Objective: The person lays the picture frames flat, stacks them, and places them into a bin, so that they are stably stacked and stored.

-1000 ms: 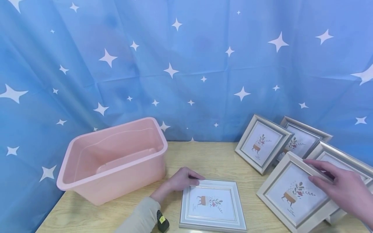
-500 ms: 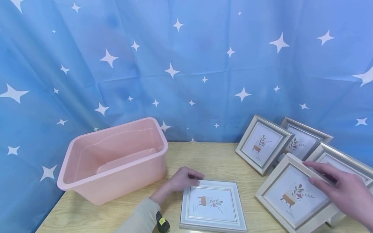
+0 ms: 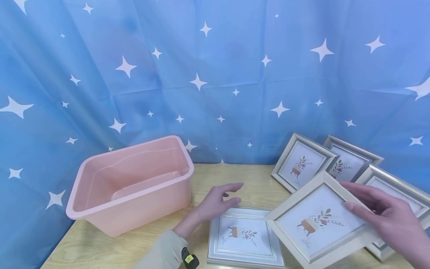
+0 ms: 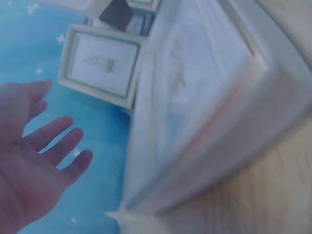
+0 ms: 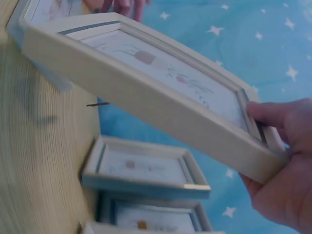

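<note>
My right hand [image 3: 386, 216] grips the upper right edge of a cream picture frame [image 3: 320, 224], thumb on its front and fingers behind. In the right wrist view this held frame [image 5: 161, 97] is tilted above the table. A silvery white picture frame [image 3: 243, 239] lies flat at the table's front, partly overlapped in the head view by the held one. My left hand [image 3: 215, 201] is just beyond its back left corner, thumb and fingers spread. Nothing is in that palm [image 4: 34, 165] in the left wrist view, where the flat frame looks blurred.
A pink plastic bin [image 3: 134, 186] stands on the left of the wooden table [image 3: 228, 179]. Three more picture frames lean at the right: a cream one [image 3: 299, 164], a silver one [image 3: 349, 160] and another silver one [image 3: 396, 183]. Behind hangs a blue star-patterned curtain [image 3: 235, 74].
My left hand has let go of the flat frame's edge and spread its fingers. My right hand has drawn the cream frame leftward, away from the leaning group and over the flat frame's side.
</note>
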A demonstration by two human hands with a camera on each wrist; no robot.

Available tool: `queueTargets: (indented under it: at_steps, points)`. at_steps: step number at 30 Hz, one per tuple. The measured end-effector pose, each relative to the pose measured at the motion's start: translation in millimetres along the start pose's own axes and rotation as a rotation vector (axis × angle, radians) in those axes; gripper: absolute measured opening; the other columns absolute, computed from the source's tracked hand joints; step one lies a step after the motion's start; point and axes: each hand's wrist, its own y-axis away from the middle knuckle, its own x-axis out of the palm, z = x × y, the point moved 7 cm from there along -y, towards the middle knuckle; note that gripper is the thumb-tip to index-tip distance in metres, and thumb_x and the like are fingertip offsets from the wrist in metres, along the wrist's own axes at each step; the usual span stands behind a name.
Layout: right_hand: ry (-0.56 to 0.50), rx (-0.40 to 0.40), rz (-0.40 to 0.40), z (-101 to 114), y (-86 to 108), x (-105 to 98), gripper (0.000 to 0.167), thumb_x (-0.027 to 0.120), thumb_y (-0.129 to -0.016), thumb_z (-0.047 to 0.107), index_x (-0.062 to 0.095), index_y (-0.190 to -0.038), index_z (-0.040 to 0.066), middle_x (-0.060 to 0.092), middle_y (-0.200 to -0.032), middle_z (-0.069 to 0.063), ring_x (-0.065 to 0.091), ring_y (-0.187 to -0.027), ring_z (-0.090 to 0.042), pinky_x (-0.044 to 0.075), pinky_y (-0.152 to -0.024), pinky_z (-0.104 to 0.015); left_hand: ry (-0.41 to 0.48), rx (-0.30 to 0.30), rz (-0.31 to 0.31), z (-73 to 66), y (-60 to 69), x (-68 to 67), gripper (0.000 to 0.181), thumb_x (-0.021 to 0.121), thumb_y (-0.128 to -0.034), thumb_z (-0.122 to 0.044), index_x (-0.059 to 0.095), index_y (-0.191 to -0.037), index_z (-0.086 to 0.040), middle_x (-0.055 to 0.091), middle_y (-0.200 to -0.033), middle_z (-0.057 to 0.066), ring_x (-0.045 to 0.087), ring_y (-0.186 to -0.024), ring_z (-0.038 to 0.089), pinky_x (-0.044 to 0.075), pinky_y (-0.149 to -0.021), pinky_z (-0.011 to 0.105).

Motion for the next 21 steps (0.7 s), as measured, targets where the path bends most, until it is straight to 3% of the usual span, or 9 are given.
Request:
queueTargets:
  at_steps: [7,12,16,21]
  points:
    - [-0.146,0.008,0.085,6.3,4.0,31.9,0.053,0.068,-0.098,0.001,0.053,-0.148,0.007,0.058,-0.134,0.027,0.06,-0.109,0.01,0.052,-0.079,-0.011,0.131,0.102,-0.017,-37.1,0.0,3.0,0.054,0.064,-0.1033,-0.026,0.047,-0.155,-0.02,0.057,-0.147,0.001,0.054,-0.133,0.018,0.048,-0.104,0.037]
    - [-0.316,0.019,0.17,11.4,8.7,60.1,0.052,0.063,-0.099,-0.003,0.051,-0.149,0.005,0.063,-0.135,0.018,0.068,-0.106,-0.005,0.058,-0.078,-0.023,0.251,0.18,0.036,-59.9,0.3,6.4,0.056,0.061,-0.1046,-0.019,0.041,-0.157,-0.017,0.056,-0.148,0.007,0.053,-0.133,0.014,0.048,-0.105,0.033]
    - [-0.423,0.008,0.202,16.0,12.9,81.2,0.05,0.061,-0.098,-0.007,0.052,-0.147,0.003,0.063,-0.136,0.015,0.065,-0.112,-0.003,0.056,-0.082,-0.021,0.271,0.236,0.084,-76.2,-0.3,10.8,0.055,0.059,-0.1049,-0.014,0.041,-0.157,-0.013,0.056,-0.148,0.011,0.055,-0.132,0.016,0.048,-0.105,0.032]
    - [-0.499,-0.003,0.2,23.4,17.9,98.4,0.05,0.061,-0.097,-0.009,0.053,-0.146,0.0,0.061,-0.139,0.016,0.059,-0.119,0.003,0.051,-0.088,-0.016,0.259,0.238,0.147,-86.1,0.7,18.4,0.052,0.054,-0.1074,-0.015,0.041,-0.158,-0.012,0.054,-0.151,0.008,0.054,-0.133,0.015,0.046,-0.107,0.031]
